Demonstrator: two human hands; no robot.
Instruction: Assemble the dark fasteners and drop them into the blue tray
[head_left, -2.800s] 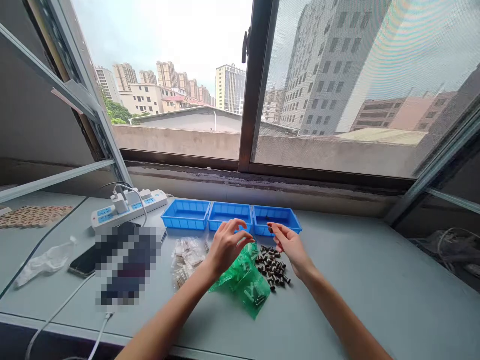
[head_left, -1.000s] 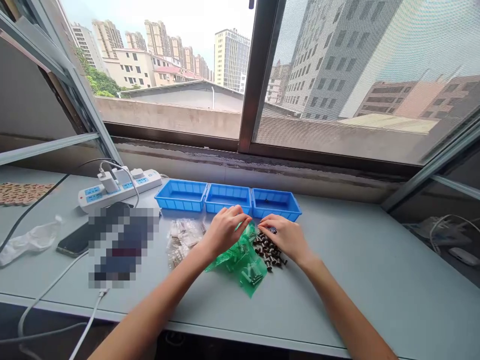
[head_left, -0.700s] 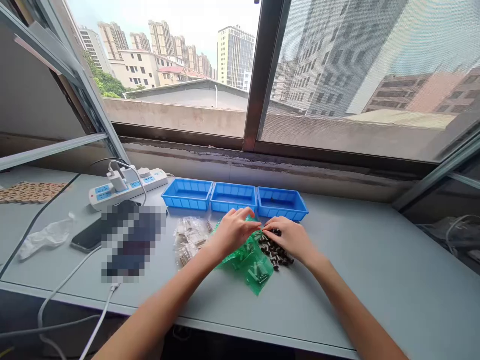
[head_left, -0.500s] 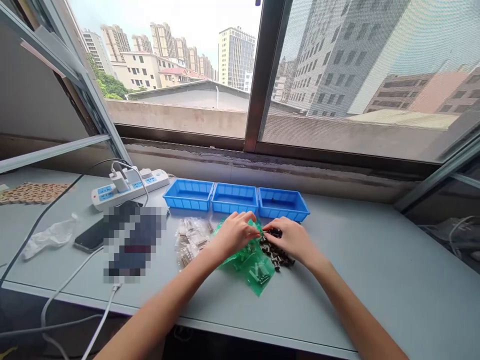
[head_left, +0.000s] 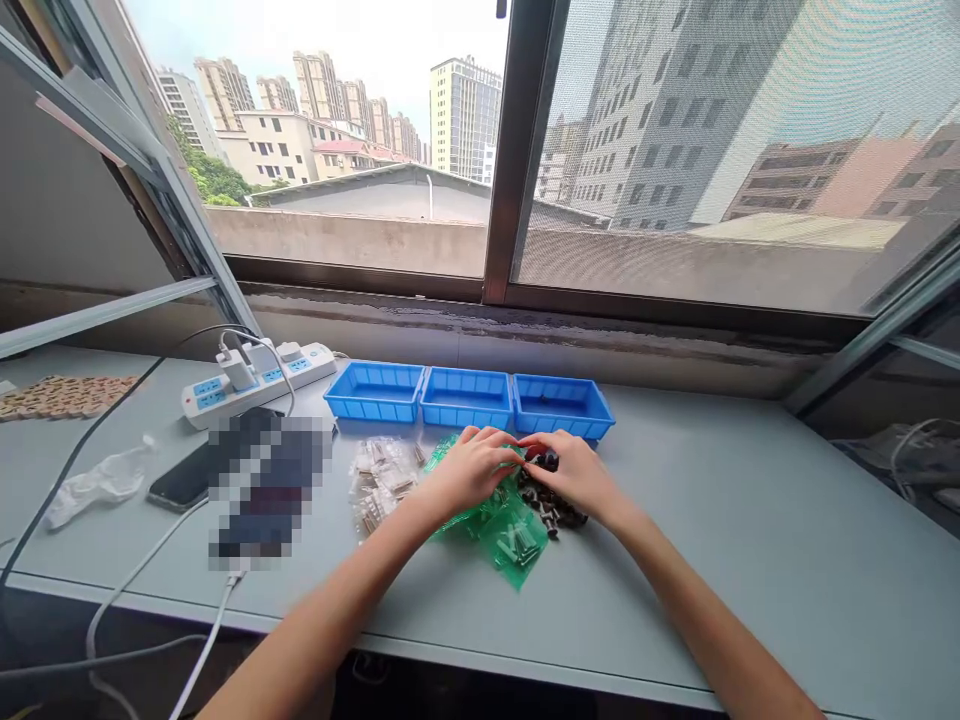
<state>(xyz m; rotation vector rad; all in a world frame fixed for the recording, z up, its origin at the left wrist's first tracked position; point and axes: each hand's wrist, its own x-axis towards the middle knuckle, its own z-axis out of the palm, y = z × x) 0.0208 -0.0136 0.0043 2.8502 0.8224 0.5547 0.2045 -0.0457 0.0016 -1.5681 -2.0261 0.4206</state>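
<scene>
My left hand point(head_left: 474, 470) is over a heap of green plastic bags point(head_left: 517, 540) with small metallic pieces inside, its fingers curled and closed together. My right hand point(head_left: 576, 475) reaches in from the other side, thumb and fingers bent inward in a pinch over a pile of dark-headed screw-like pieces point(head_left: 551, 510). The fingertips of both hands meet above the edge between bags and pile. Whatever they pinch is too small and covered to make out. Left of the green bags lie clear bags point(head_left: 382, 475) of small light-coloured pieces.
Three blue bins point(head_left: 466, 412) stand in a row behind the hands; the right one holds a small dark bit. Toward the left are a power strip point(head_left: 300, 372) with plugs, a black phone point(head_left: 180, 485), cables and a crumpled clear bag point(head_left: 105, 480). A window rises behind the table.
The hands have stayed in nearly the same place. My right-hand fingers have shifted slightly left, and the forefingers now touch higher up. The view has moved slightly.
</scene>
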